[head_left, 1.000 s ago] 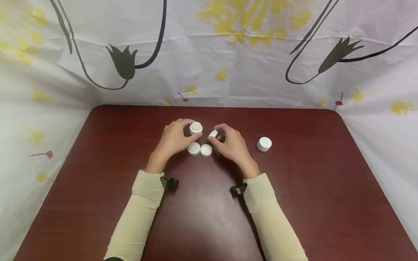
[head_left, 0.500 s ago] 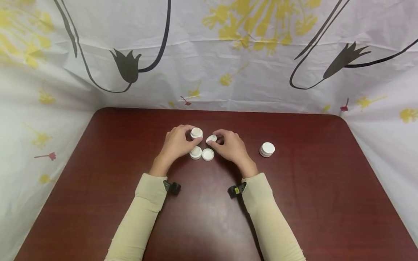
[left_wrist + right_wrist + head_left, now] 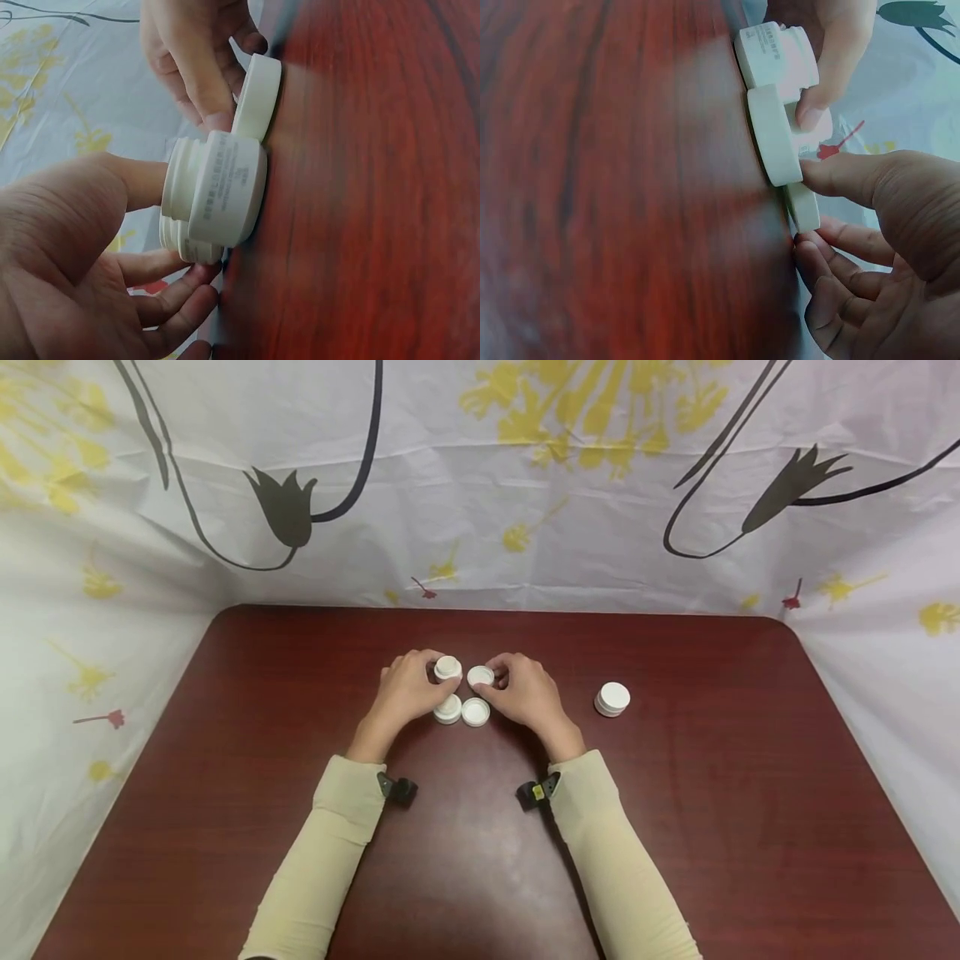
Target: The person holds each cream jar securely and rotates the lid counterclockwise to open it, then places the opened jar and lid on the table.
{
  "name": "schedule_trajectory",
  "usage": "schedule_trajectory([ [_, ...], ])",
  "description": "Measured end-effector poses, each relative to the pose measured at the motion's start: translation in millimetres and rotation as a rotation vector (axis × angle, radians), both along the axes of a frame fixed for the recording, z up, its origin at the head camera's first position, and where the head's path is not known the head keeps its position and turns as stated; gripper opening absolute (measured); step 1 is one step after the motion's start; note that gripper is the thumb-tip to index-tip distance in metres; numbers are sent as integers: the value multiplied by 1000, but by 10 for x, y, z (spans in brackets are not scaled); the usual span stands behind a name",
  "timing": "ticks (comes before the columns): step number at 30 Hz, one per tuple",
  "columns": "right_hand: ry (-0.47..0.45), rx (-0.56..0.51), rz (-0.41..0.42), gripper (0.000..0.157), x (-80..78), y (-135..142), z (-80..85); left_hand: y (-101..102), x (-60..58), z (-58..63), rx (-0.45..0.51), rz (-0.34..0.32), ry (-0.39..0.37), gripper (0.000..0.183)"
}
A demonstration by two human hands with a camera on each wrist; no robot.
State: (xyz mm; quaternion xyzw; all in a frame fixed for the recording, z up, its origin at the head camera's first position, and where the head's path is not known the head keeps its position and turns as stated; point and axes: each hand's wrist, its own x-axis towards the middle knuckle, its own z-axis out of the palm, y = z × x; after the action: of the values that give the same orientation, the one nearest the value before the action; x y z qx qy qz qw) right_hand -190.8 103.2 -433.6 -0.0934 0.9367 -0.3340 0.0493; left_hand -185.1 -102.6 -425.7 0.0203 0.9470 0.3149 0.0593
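My left hand (image 3: 408, 691) grips an uncapped white jar (image 3: 447, 667) between thumb and fingers; its threaded neck points up. To the right of that jar, my right hand (image 3: 529, 693) pinches a round white lid (image 3: 481, 677), hollow side up, low over the table. In the right wrist view the thumb rests at this lid's (image 3: 804, 208) edge and fingertips curl at its far side. Nearer me stands a second uncapped jar (image 3: 229, 187) with small print on its side, partly overlapped by the left thumb in the head view. Its neighbour is another upturned lid (image 3: 476, 712).
A capped white jar (image 3: 612, 699) stands apart to the right on the dark red wooden table (image 3: 735, 793). Patterned white cloth (image 3: 420, 527) hangs behind the table and along both sides. Dark cameras (image 3: 530, 794) are strapped at both sleeve cuffs.
The right hand has turned its lid from a tilted edge-on position to lying flat with the hollow up, beside the left hand's jar. The left hand keeps its grip on the jar.
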Motion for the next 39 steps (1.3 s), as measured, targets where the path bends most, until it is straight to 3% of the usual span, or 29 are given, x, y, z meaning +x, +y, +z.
schedule_trajectory([
  [10,-15,12,14,41,-4,6,23,68,-14,-2,23,57,-17,51],
  [16,-18,8,35,49,13,26,31,80,5,-4,29,48,-33,52],
  [23,-3,-21,17,42,29,131,78,79,10,21,39,36,-41,59],
  [26,42,-32,6,40,60,253,159,99,10,47,74,34,-6,62],
  [33,97,3,-18,31,180,625,427,173,36,136,151,13,188,57],
  [39,63,55,-22,33,255,903,492,247,128,221,96,-123,225,62],
])
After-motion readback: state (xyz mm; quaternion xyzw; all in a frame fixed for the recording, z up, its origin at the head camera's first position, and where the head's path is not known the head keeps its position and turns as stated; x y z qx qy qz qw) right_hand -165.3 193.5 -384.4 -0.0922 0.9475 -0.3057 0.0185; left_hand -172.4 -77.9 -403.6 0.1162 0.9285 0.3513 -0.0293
